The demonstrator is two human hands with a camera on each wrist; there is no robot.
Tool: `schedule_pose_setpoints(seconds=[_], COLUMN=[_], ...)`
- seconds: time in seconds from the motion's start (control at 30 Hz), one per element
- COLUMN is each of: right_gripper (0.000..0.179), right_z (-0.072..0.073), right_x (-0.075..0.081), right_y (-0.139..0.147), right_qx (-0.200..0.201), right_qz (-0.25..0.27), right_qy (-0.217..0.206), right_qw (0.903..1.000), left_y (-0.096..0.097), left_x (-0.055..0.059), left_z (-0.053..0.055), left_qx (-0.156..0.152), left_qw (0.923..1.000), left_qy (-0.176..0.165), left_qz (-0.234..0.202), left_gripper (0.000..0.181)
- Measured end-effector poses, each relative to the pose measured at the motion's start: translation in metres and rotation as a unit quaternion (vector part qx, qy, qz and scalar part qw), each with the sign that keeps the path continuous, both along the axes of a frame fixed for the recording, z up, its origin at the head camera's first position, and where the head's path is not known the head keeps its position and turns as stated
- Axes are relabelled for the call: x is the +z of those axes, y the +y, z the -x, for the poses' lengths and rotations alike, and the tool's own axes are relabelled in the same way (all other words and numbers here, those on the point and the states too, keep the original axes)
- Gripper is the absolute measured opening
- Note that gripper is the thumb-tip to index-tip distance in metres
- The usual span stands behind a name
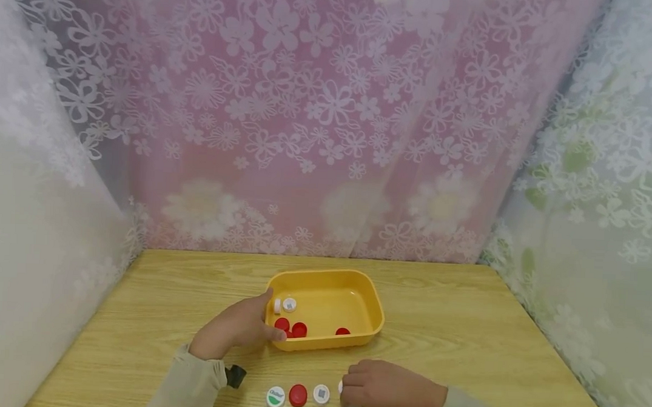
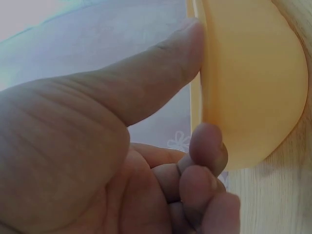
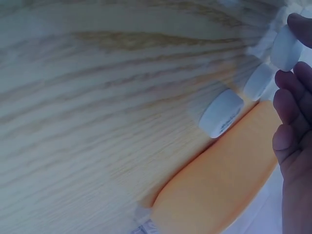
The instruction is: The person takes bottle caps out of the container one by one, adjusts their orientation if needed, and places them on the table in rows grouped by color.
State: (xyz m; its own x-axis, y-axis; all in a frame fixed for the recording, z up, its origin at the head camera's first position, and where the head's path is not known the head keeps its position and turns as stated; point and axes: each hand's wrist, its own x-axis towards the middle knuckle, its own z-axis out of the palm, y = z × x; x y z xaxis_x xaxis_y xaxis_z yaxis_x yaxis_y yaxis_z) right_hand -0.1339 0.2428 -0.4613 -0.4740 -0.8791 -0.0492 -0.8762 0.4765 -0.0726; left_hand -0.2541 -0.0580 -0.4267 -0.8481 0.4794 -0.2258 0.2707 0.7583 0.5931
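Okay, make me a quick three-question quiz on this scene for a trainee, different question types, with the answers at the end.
1. True or false: all the caps in the tub are red.
2. Multiple choice: what does the left hand hold? A) a red cap; B) the tub's side; C) nothing.
3. Fill in the blank: the right hand pinches a ____ cap.

Key
1. False: two white caps are in there too.
2. B: its thumb reaches over the edge.
3. White, as the right wrist view shows.
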Motion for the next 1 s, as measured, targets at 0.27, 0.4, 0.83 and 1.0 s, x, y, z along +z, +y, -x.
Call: schedule_pose_setpoints(seconds=[0.27, 0.4, 0.83, 1.0], right_gripper=[0.008, 0.006, 0.023, 0.024], right_z=[0.000, 0.000, 0.013, 0.029], right_x=[-0.004, -0.003, 0.042, 0.064], right_y=[0.002, 0.001, -0.039, -0.063], right_qx=[0.026, 0.022, 0.000, -0.013], right_qz=[-0.009, -0.007, 0.137, 0.174], right_qy=[0.028, 0.020, 0.096, 0.139], right_qw=[0.9992, 0.9996, 0.9859, 0.9748], left_y=[0.001, 0.001, 0.000, -0.001], left_x=[0.001, 0.000, 0.000, -0.001], left_z=[0.000, 0.000, 0.000, 0.001], left_qx=[0.001, 0.006, 0.016, 0.011], left_qw=[1.0000, 1.0000, 0.9998, 0.9999], left_qy=[0.000, -0.001, -0.006, 0.001], left_qz=[0.002, 0.001, 0.003, 0.000], left_gripper=[0.107, 0.108, 0.108, 0.107])
